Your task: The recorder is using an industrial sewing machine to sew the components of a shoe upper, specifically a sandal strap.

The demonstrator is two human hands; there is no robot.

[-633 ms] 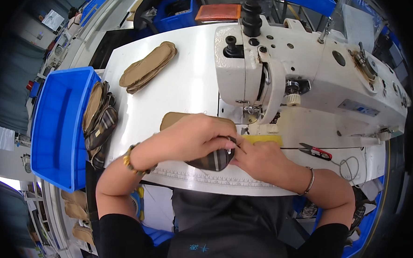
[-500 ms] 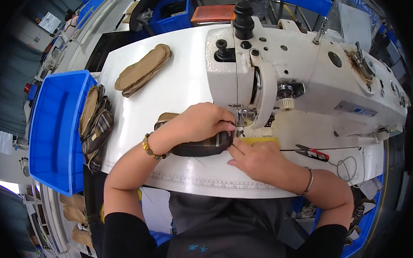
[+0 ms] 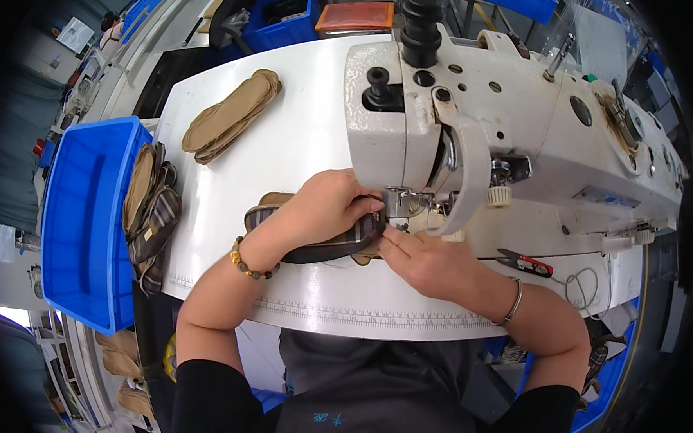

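Note:
At the needle area (image 3: 407, 205) of a white sewing machine (image 3: 374, 143), both hands work on a dark plaid fabric shoe upper (image 3: 313, 254). My left hand (image 3: 327, 208) is closed with thumb and fingers pinching the upper's right end, close beside the presser foot. My right hand (image 3: 432, 264) is closed too, its fingertips pressed together on the same end from the near right side. A tan edge (image 3: 366, 259) shows under the upper next to the right fingertips. My left hand and forearm cover part of the upper.
Tan sole-shaped pieces (image 3: 232, 116) lie stacked on the white table (image 3: 306, 81). More plaid uppers (image 3: 156, 214) are bunched at its left edge, beside a blue bin (image 3: 87, 226). Red-and-black thread snips (image 3: 526, 263) and a looped cord (image 3: 584, 290) lie right of my right hand.
My view has shifted slightly. Both hands and the plaid upper sit a little further left of the needle area. The yellow piece behind my right hand no longer shows; a tan edge appears under the upper.

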